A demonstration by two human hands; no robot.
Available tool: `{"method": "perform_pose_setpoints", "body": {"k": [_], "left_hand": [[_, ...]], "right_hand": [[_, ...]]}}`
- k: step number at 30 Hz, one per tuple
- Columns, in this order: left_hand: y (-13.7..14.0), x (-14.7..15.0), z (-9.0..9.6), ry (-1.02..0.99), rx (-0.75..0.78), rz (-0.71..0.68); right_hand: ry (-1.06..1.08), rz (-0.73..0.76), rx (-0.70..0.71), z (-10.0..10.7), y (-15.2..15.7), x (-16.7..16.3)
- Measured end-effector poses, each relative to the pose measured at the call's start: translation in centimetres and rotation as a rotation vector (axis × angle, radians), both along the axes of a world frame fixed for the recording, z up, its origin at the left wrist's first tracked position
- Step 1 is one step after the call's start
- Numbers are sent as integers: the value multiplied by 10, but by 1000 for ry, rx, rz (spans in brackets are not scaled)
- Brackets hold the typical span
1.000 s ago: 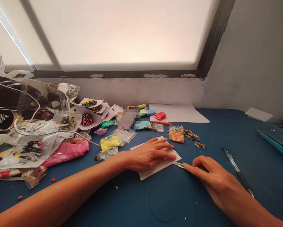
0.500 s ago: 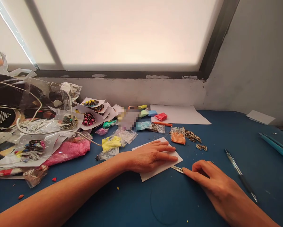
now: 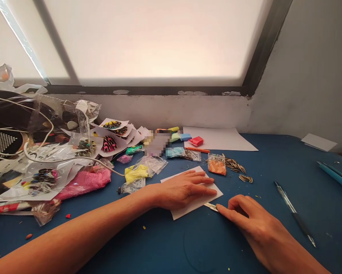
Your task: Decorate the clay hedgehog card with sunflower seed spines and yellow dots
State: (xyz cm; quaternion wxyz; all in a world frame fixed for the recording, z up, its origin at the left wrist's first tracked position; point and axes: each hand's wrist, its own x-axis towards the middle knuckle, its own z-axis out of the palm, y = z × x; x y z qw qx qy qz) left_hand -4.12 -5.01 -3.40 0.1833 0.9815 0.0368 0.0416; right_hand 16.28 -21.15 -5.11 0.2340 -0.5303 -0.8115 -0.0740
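My left hand (image 3: 185,190) lies flat on a white piece of paper (image 3: 177,213), fingers stretched out toward its right side. The paper rests at a slant on the blue table. To the right of it, my right hand (image 3: 252,219) is closed on a thin, silvery craft knife (image 3: 211,206). Its tip touches or nearly touches the paper's lower right edge. Most of the knife is hidden by the hand, with the index finger extended along it.
A pen (image 3: 295,213) lies right of my right hand. Beyond the paper are an orange clay packet (image 3: 217,166), sunflower seeds (image 3: 236,166), a red block (image 3: 196,141) and a large white sheet (image 3: 225,137). Bags, paper bundles and a white cable (image 3: 73,158) crowd the left.
The craft knife in my right hand has slid a little left and toward me along the paper's lower edge. My left hand stays on the paper; the view has shifted slightly.
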Motion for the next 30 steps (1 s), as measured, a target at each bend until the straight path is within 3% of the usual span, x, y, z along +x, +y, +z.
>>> {"method": "perform_pose_setpoints", "body": {"k": [13, 30], "left_hand": [[0, 0, -1, -3, 54, -17], [-1, 0, -4, -33, 113, -29]], "right_hand": [[-8, 41, 2, 3, -1, -10], [11, 55, -101, -4, 1, -21]]}}
